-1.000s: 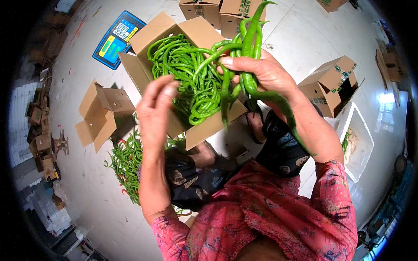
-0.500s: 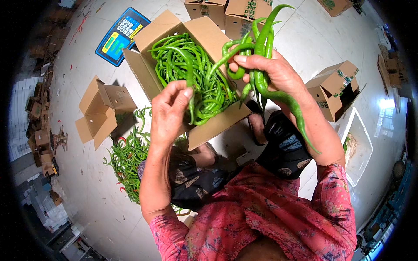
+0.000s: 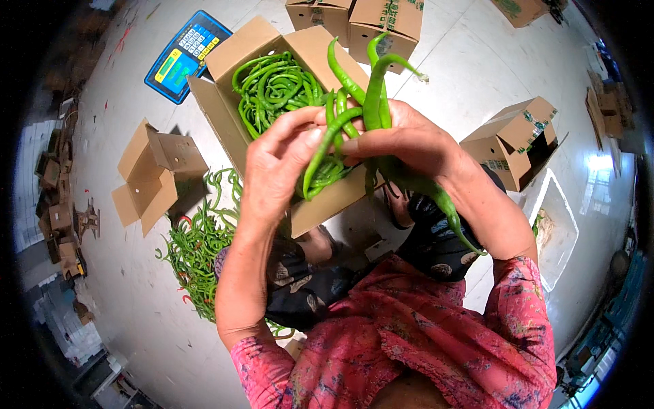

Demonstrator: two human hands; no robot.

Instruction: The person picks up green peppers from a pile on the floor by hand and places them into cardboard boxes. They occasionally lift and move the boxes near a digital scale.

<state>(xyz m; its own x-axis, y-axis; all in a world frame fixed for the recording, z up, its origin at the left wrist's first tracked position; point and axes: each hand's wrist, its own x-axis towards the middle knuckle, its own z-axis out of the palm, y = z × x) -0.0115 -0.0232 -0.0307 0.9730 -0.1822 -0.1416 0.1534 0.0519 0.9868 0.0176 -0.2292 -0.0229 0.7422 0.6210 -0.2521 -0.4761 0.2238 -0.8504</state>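
Note:
My right hand (image 3: 412, 140) is closed round a bunch of long green chili peppers (image 3: 372, 102). Some stick up past the fingers, and one long curved pepper (image 3: 446, 208) hangs down along my forearm. My left hand (image 3: 276, 157) meets it from the left, thumb and fingers pinched at the peppers on the near side of the bunch; the fingertips are partly hidden. Both hands are above an open cardboard box (image 3: 327, 209), its flaps folded out. Inside, many green chili peppers (image 3: 276, 88) lie coiled, partly covered by my hands.
A blue scale display (image 3: 187, 58) lies left of the box. Loose green peppers with a few red ones (image 3: 201, 255) are heaped on the floor, near a small open carton (image 3: 163, 167). Cartons (image 3: 385, 31) stand beyond; another carton (image 3: 507, 146) and a white tub (image 3: 571, 228) are at right.
My left hand has moved up and right to the bunch; the pepper it held over the box is no longer seen there. My right hand has come slightly lower and left with its peppers.

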